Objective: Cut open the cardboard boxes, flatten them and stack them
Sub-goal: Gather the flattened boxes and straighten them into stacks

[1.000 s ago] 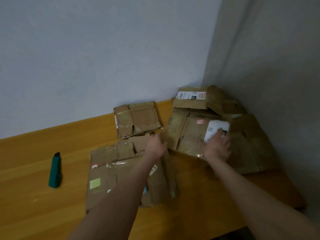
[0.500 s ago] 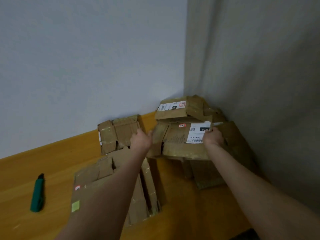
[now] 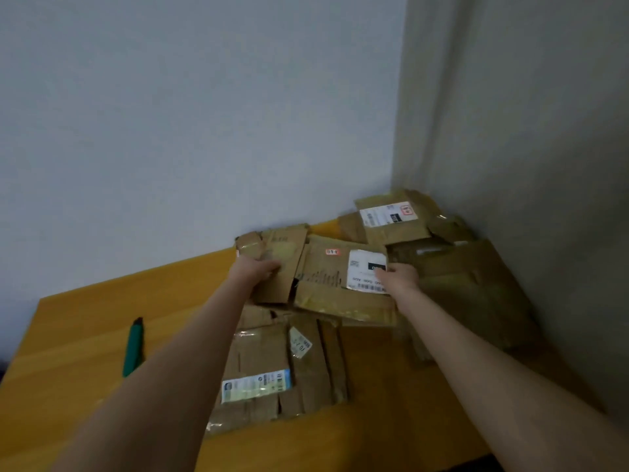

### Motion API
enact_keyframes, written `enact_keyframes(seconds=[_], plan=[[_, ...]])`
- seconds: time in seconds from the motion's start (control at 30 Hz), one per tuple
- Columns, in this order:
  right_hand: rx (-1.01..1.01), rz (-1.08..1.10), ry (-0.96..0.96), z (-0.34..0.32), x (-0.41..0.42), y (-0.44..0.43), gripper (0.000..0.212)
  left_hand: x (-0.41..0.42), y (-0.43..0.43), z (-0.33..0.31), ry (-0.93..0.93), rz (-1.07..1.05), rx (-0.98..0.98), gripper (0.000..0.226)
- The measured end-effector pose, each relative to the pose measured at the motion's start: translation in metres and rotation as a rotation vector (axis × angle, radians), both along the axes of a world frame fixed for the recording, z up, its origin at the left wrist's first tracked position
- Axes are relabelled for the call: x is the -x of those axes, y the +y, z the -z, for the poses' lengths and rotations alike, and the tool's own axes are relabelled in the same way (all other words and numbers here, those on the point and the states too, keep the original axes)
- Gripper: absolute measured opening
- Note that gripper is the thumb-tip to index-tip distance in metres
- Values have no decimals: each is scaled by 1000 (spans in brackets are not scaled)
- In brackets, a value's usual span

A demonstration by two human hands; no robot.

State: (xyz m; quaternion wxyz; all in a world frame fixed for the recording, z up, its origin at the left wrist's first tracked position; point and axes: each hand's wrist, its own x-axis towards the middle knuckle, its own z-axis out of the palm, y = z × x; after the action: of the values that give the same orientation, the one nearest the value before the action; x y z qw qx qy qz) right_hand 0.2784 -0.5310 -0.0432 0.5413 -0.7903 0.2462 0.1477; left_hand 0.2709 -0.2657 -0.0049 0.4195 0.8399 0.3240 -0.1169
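Note:
Both my hands hold a flattened cardboard box (image 3: 326, 284) with a white shipping label, lifted above the wooden table (image 3: 85, 335). My left hand (image 3: 257, 269) grips its left flap and my right hand (image 3: 400, 277) grips its right edge over the label. Below it lies another flattened box (image 3: 282, 366) with a blue-and-white label. More flattened cardboard (image 3: 476, 284) is piled in the corner on the right, with a labelled folded piece (image 3: 391, 219) at the back. A green utility knife (image 3: 133, 345) lies on the table to the left.
A pale wall runs behind the table and a grey curtain-like wall (image 3: 527, 165) closes the right side. The table's front edge runs across the bottom right.
The labelled box came off the corner pile and moved left, over the flattened box in front of me. My view has shifted left.

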Motion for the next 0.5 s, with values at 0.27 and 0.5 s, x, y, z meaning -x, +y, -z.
enact_keyframes(seconds=[0.27,0.5], plan=[[177,-411,6,32,57,107,30,116,86,60,191,-237,1,44],[455,-688,114,76,95,151,95,151,104,101,271,-246,-25,72]])
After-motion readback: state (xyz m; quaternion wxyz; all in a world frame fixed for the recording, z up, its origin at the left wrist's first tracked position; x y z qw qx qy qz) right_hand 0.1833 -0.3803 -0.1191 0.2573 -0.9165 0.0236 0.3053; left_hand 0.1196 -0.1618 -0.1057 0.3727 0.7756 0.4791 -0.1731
